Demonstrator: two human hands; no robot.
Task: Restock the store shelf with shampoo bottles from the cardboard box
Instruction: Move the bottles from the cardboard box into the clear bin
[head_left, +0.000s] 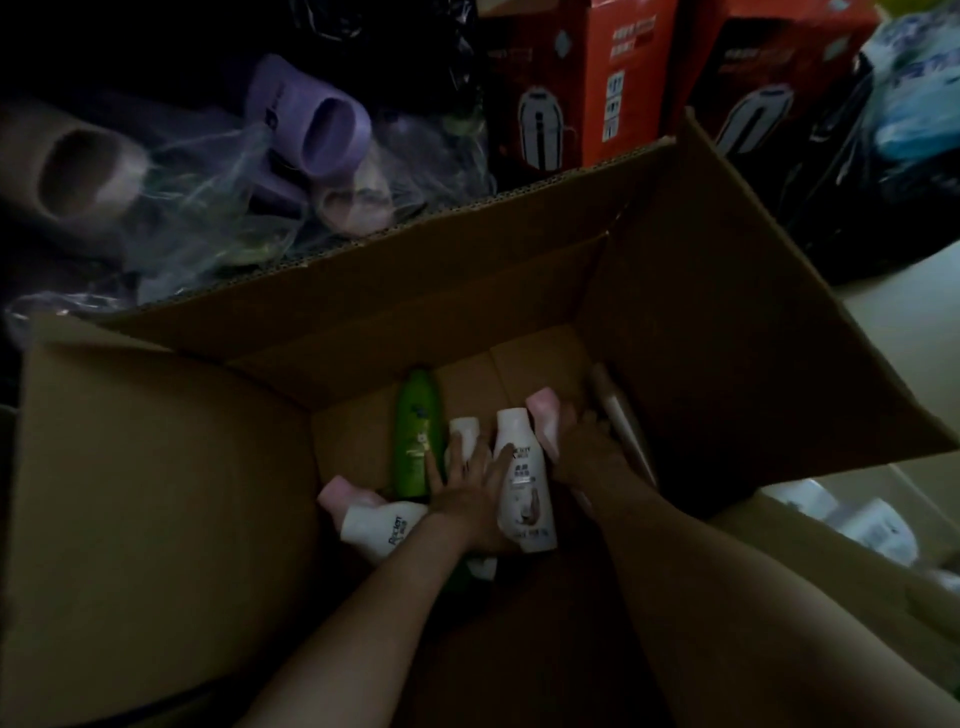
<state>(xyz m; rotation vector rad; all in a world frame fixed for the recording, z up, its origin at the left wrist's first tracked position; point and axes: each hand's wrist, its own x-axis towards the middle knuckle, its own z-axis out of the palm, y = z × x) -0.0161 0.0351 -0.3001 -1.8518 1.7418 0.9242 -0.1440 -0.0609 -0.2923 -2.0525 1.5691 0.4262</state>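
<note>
Standing on pale floor (883, 299), cardboard box (156, 519)

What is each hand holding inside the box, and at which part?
The right hand grips a pink-capped bottle by its body, just below the cap. The left hand holds nothing; its spread fingers rest on white bottles.

Carrier: the floor of the cardboard box (519, 374), brown, bare toward the far wall.
Left of middle: 1 green bottle (415, 441) lying flat, narrow end pointing away.
Near left: 1 pink-capped white bottle (371, 519) on its side, just beside the green bottle.
Middle right: 1 labelled white bottle (522, 488) lying lengthwise.
</note>
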